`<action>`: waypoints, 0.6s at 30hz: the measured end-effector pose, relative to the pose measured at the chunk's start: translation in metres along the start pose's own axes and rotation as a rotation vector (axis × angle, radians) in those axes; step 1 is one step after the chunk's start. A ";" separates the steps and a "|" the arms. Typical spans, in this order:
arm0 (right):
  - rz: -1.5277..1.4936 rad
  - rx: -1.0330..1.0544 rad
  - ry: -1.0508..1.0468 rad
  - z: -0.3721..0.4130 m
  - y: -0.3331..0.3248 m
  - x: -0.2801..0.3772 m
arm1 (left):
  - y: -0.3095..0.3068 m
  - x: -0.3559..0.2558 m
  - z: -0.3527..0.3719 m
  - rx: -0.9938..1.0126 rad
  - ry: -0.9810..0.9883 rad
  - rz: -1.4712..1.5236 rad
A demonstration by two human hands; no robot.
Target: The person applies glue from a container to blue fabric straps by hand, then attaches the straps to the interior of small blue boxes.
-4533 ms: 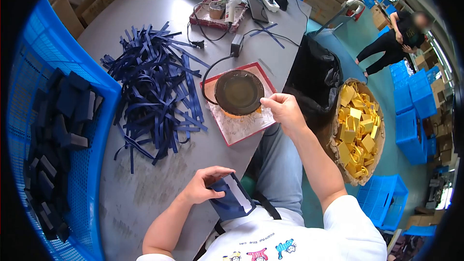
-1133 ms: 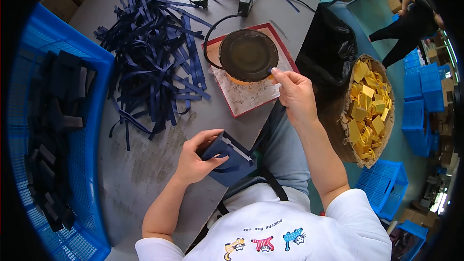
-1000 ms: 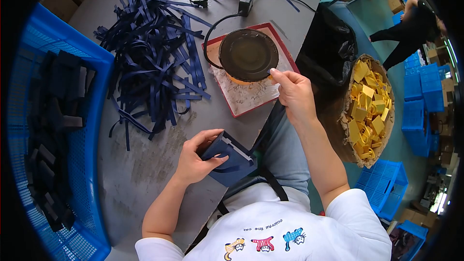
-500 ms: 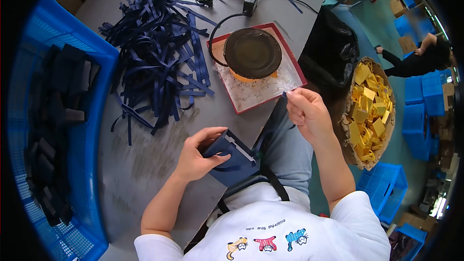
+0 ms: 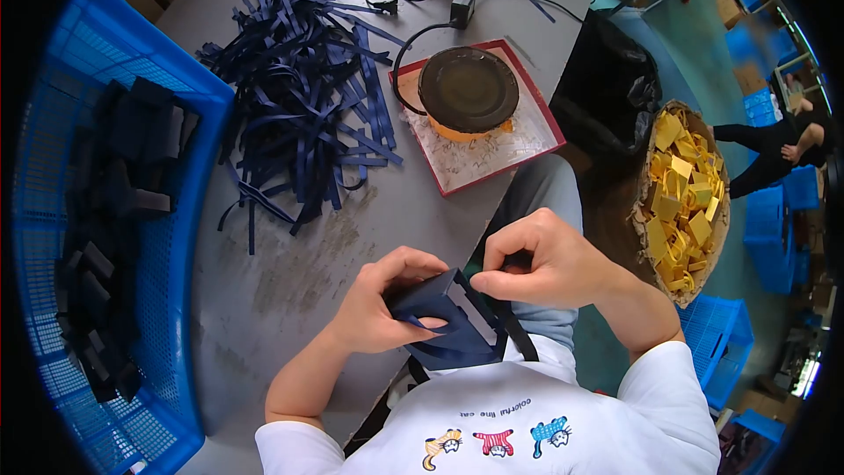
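Note:
My left hand [image 5: 383, 299] grips a small dark blue box [image 5: 466, 345], thumb across the near face and fingers behind it. A pale inner strip shows along the box's right side, and a dark blue ribbon [image 5: 424, 327] crosses its face by my thumb. My right hand [image 5: 547, 262] is closed in a pinch at the box's upper right edge; what lies between the fingertips is hidden. Loose dark blue ribbons [image 5: 303, 97] are heaped on the grey table [image 5: 264, 325], beyond my left hand. A round dark-topped pot [image 5: 468, 92] stands on a red-rimmed tray [image 5: 457, 178].
At the left a blue plastic crate [image 5: 189, 317] holds several dark boxes. A black bag [image 5: 607, 79] hangs beyond the table's right edge, beside a carton of yellow pieces [image 5: 686, 202]. Cables [image 5: 413, 35] run across the back. A person in dark clothes [image 5: 787, 154] is at the far right.
My right hand has come down and left from beside the tray, where it pinched a dark ribbon end, to the box's edge. My left hand has tilted the box and shifted slightly right.

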State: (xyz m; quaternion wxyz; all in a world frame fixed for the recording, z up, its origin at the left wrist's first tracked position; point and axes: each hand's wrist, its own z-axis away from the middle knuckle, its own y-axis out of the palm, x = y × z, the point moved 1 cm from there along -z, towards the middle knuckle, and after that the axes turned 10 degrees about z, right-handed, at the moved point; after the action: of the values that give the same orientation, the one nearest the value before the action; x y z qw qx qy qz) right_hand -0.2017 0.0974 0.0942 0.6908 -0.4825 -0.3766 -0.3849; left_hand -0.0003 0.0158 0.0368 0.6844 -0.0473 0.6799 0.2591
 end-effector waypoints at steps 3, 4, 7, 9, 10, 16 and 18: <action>0.052 0.002 -0.028 0.000 0.006 0.002 | 0.002 -0.003 0.001 0.024 0.019 -0.032; 0.070 0.007 -0.032 0.000 0.007 0.003 | 0.003 -0.004 0.002 0.021 0.031 -0.033; 0.109 0.005 -0.050 0.001 0.010 0.003 | 0.003 -0.007 0.002 0.024 0.050 -0.047; 0.119 0.002 -0.061 0.000 0.011 0.004 | 0.003 -0.007 0.002 0.034 0.056 -0.059; 0.143 0.020 -0.049 0.000 0.010 0.006 | 0.004 -0.007 0.002 0.036 0.059 -0.061; 0.220 -0.013 -0.047 0.000 0.014 0.006 | 0.004 -0.006 0.002 0.027 0.088 -0.068; 0.229 -0.051 -0.065 0.000 0.015 0.003 | 0.005 -0.007 0.002 0.022 0.095 -0.079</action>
State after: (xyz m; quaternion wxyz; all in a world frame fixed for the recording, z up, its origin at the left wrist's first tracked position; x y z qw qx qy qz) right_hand -0.1869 0.1004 0.0915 0.7050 -0.5520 -0.3316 -0.2972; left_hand -0.0007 0.0191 0.0448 0.6616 -0.0791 0.7119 0.2218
